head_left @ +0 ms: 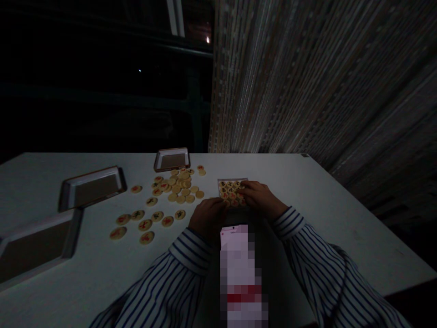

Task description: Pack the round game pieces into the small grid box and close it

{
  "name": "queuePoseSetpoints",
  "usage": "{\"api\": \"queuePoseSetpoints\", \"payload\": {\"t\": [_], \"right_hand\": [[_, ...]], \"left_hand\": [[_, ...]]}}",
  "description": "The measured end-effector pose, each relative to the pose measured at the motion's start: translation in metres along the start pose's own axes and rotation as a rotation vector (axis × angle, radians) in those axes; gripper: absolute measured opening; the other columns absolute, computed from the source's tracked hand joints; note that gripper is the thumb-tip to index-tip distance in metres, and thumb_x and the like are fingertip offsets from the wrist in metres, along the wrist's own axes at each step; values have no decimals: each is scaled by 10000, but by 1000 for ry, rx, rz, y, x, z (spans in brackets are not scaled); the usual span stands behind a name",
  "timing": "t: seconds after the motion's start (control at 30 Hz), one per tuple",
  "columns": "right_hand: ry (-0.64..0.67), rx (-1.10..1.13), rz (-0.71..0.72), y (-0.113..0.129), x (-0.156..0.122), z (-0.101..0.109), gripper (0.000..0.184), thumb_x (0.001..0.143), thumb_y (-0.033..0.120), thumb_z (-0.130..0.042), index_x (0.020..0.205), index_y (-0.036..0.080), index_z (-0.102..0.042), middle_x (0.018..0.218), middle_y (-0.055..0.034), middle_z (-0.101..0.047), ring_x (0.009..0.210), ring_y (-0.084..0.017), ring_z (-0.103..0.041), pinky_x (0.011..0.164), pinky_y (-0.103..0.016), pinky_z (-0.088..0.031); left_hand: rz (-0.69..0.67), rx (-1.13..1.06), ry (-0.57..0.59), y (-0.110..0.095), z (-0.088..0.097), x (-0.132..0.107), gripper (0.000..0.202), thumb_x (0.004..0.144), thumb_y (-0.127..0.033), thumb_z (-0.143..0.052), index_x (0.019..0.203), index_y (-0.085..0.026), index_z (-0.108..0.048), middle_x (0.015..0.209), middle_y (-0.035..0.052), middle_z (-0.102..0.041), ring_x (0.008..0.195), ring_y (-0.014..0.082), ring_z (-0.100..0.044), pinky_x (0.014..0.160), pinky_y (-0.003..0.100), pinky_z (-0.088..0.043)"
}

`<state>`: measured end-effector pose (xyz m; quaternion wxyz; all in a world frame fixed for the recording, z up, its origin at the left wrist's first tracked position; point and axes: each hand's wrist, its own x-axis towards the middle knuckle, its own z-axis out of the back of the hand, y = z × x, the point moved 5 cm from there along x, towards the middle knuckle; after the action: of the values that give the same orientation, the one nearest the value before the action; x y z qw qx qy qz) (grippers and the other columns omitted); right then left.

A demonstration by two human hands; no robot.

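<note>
A small shallow box on the table holds several round wooden Chinese chess pieces in rows, black characters in the far rows and red in the near ones. My left hand is curled at the box's near left corner, fingertips on its edge. From the right side, my right hand reaches over the box's edge, its bent fingers touching the pieces along that side. Whether a loose piece is under the right fingers, I cannot tell. More chess pieces lie heaped and scattered to the left, some face down.
Three shallow trays, a far one, a left one and a near-left one, stand on the white table. A lit phone lies between my forearms. A string curtain hangs behind. The room is dim.
</note>
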<state>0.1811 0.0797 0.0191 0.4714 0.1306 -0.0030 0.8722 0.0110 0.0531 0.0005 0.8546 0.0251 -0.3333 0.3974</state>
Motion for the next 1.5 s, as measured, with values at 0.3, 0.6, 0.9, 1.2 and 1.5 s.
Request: {"api": "queuePoseSetpoints", "payload": {"t": [0.3, 0.6, 0.9, 1.2, 1.5], "right_hand": [[11, -5, -6, 1, 1, 1, 353, 822, 189, -457, 1160, 252, -539, 1267, -94, -466, 1132, -238, -425, 873, -430, -353], [-13, 18, -8, 1, 0, 2, 348, 816, 182, -456, 1149, 234, -543, 1252, -93, -479, 1138, -230, -418, 893, -425, -351], [-103, 140, -47, -10, -10, 20, 345, 827, 174, -396, 1146, 175, -527, 1193, -100, -518, 1084, -195, -469, 904, -372, -378], [65, 355, -222, -25, -27, 20, 483, 742, 346, -560, 1179, 156, -485, 882, -51, -596, 688, -132, -535, 608, -261, -424], [196, 361, -165, -17, -27, 13, 590, 667, 275, -631, 1220, 216, -434, 850, -14, -584, 617, -108, -505, 524, -215, -344]], "left_hand": [[1, -25, -29, -1, 1, -1, 218, 827, -276, -468, 938, -183, -631, 918, 72, -661, 846, 177, -609, 717, 322, -499], [-2, -42, -5, 1, 0, 0, 224, 828, -275, -463, 941, -179, -630, 920, 76, -659, 836, 176, -609, 709, 324, -501], [90, -35, -58, -1, 14, 0, 203, 813, -258, -466, 944, -180, -601, 931, 65, -643, 847, 172, -589, 742, 321, -499], [198, -94, -38, 0, 9, -4, 245, 809, -293, -469, 1014, -179, -539, 982, 78, -602, 894, 171, -581, 777, 314, -507], [161, -86, 24, 4, 0, -8, 306, 758, -222, -517, 1063, -201, -496, 986, 69, -599, 911, 181, -585, 748, 312, -519]]}}
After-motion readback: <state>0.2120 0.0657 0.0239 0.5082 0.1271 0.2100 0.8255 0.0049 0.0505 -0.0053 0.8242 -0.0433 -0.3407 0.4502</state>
